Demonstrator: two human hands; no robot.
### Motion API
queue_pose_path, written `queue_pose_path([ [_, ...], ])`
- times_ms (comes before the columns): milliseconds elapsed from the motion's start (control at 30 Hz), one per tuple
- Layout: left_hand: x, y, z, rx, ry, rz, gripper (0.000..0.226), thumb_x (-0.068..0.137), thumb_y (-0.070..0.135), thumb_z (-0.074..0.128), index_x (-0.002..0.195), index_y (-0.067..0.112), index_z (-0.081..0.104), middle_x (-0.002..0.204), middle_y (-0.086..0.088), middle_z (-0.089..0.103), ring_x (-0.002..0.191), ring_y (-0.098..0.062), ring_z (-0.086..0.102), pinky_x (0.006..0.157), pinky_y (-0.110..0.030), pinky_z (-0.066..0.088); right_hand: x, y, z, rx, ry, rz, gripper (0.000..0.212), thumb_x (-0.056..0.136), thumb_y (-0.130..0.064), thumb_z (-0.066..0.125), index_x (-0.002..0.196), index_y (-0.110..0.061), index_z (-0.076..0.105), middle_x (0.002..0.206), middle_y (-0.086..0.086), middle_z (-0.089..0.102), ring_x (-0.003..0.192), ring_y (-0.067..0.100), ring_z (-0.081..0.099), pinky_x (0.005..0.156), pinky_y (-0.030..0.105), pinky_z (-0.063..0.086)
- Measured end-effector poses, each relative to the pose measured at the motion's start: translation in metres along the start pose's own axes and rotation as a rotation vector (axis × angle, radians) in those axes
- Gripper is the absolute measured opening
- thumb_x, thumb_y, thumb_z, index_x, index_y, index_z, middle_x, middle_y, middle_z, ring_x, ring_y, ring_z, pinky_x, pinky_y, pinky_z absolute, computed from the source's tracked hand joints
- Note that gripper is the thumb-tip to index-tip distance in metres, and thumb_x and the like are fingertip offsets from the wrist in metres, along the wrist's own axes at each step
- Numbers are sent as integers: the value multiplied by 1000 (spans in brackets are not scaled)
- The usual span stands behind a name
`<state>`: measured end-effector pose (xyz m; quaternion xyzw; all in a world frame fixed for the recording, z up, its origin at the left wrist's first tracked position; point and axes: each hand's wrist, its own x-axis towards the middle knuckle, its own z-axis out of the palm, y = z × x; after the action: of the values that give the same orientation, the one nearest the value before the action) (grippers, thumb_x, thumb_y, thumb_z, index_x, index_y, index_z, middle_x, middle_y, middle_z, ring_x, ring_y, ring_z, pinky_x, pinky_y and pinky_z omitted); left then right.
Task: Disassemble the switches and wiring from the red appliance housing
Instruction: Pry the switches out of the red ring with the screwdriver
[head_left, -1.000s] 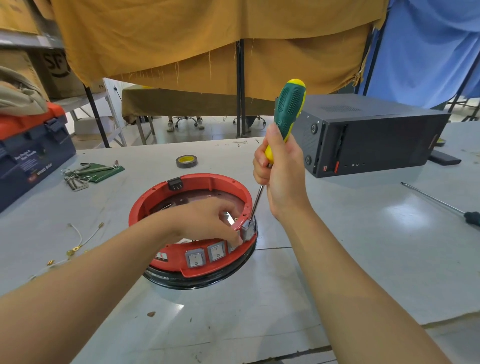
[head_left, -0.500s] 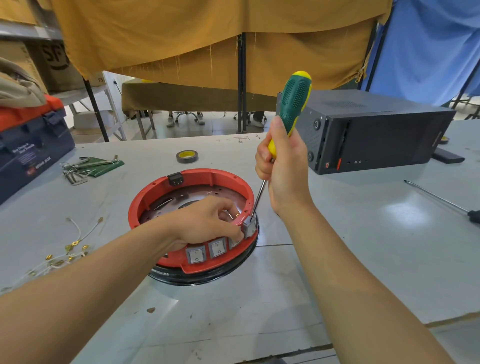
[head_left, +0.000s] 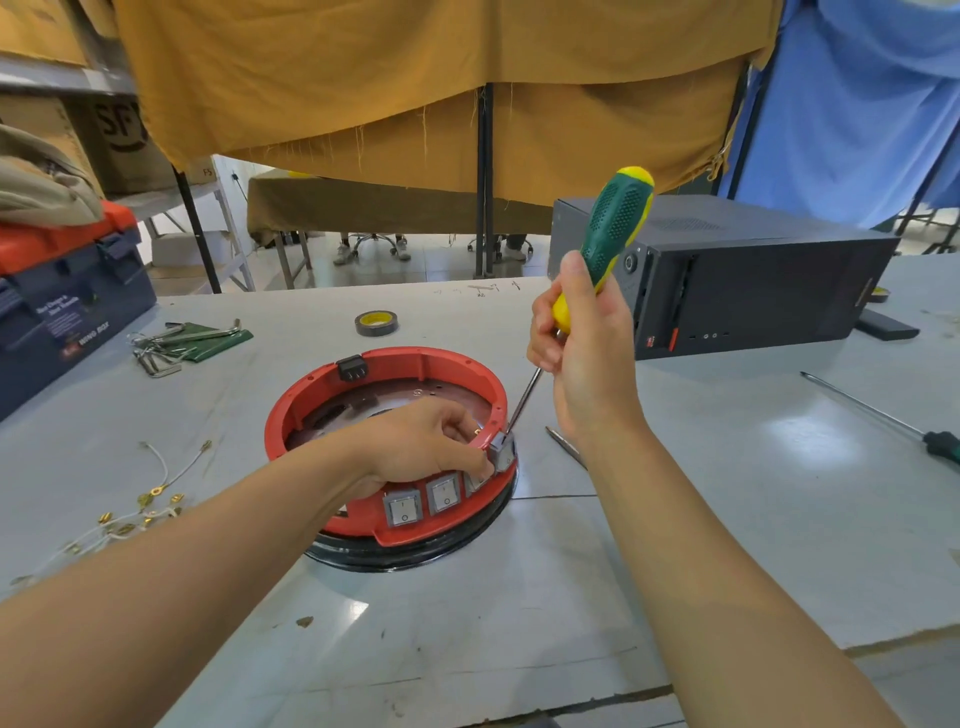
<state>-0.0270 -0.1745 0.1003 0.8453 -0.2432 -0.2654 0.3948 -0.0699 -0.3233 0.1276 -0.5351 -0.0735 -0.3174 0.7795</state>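
The green-and-yellow screwdriver (head_left: 605, 247) is clamped in the right hand's (head_left: 587, 353) grip, tip set against a lifted switch (head_left: 502, 450). That switch is pinched by the left hand (head_left: 431, 444), on the red housing (head_left: 384, 410) at mid-frame on the surface (head_left: 727, 519).

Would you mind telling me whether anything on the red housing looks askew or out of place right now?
Yes: the rightmost switch sits tilted and lifted out of the red housing rim, while the two switches at the front lie flush. The screwdriver tip is at it, held by the right hand; the left hand pinches beside it.
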Motion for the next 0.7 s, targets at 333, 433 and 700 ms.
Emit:
queue_pose_path([
  [333, 13, 32, 13, -224, 114, -97, 28, 78, 27, 76, 86, 0, 71, 96, -24, 71, 78, -28, 65, 82, -40, 54, 0, -20, -8, 67, 108, -84, 19, 97, -30, 50, 80, -22, 50, 58, -6, 45, 45, 6, 30, 45, 18, 29],
  [433, 20, 25, 15, -260, 83, -115, 37, 86, 31, 67, 105, -1, 68, 103, -20, 70, 89, -32, 66, 86, -42, 52, 0, -22, -12, 78, 111, -92, 30, 90, -31, 58, 60, -30, 53, 52, -7, 40, 43, 7, 27, 43, 18, 26],
  [700, 29, 11, -25, 511, 327, 383, 18, 88, 27, 64, 105, 22, 65, 109, 2, 62, 100, -15, 57, 81, -20, 42, 3, -21, -35, -267, 137, 124, 25, 93, -22, 59, 71, -9, 59, 47, -4, 48, 35, 5, 30, 36, 17, 25],
])
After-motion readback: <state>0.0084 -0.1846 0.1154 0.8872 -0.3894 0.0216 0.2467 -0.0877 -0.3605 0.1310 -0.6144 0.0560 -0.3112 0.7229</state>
